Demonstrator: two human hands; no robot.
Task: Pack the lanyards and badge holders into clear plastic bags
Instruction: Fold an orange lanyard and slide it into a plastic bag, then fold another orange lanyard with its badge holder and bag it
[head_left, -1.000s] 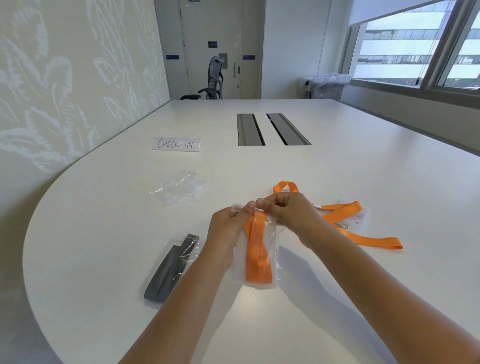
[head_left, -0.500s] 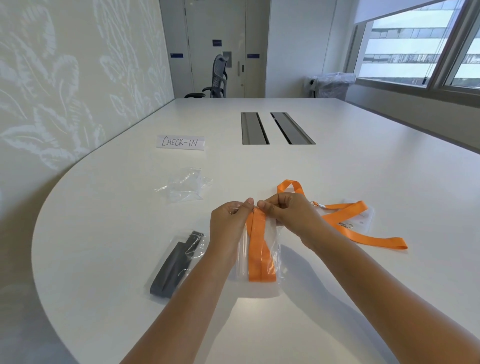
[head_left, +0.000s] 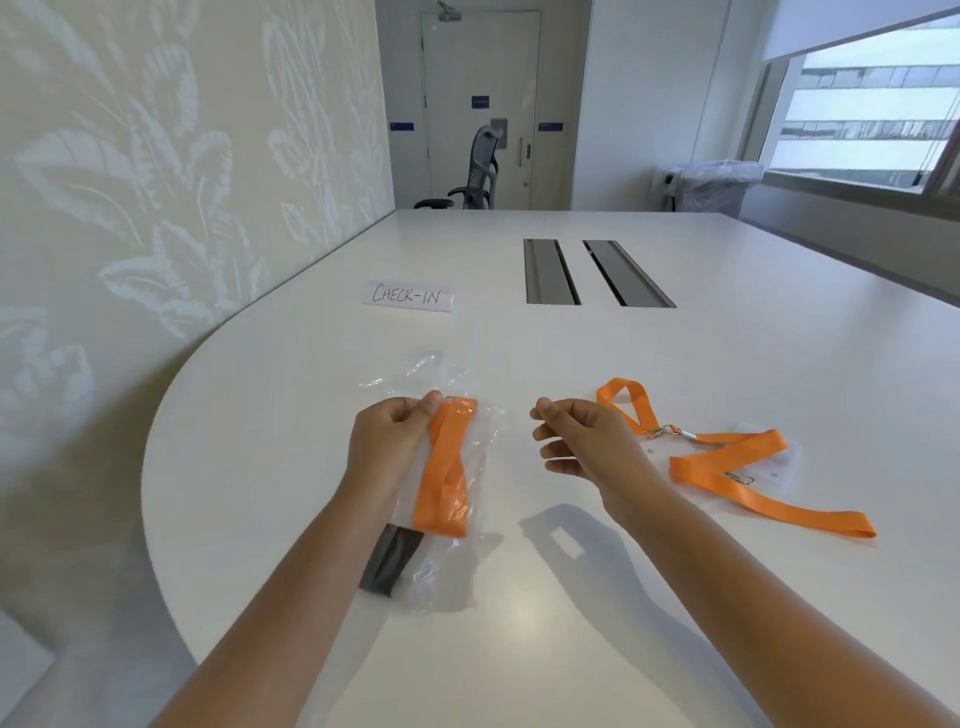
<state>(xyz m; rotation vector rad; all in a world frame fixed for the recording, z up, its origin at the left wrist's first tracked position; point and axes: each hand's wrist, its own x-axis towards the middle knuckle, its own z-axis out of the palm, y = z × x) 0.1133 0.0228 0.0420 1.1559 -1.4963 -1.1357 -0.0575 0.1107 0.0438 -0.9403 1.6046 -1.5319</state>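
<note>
Here, left hand: the left hand (head_left: 392, 439) pinches the top edge of a clear plastic bag (head_left: 467, 467) holding a folded orange lanyard (head_left: 447, 478), lifted a little above the white table (head_left: 675, 364).
Right hand: the right hand (head_left: 576, 441) hangs beside it, apart from the bag, fingers loosely curled and holding nothing.
Bagged grey lanyard: a dark grey lanyard in its own clear bag (head_left: 389, 564) lies on the table under the left wrist, partly hidden.
Loose orange lanyard: a second orange lanyard with metal clips (head_left: 727, 457) sprawls to the right over a clear badge holder (head_left: 779, 467).
Spare bag: a crumpled empty clear bag (head_left: 415, 371) lies beyond the left hand.
Sign: a white paper strip reading CHECK-IN (head_left: 408, 296) lies farther back.
</note>
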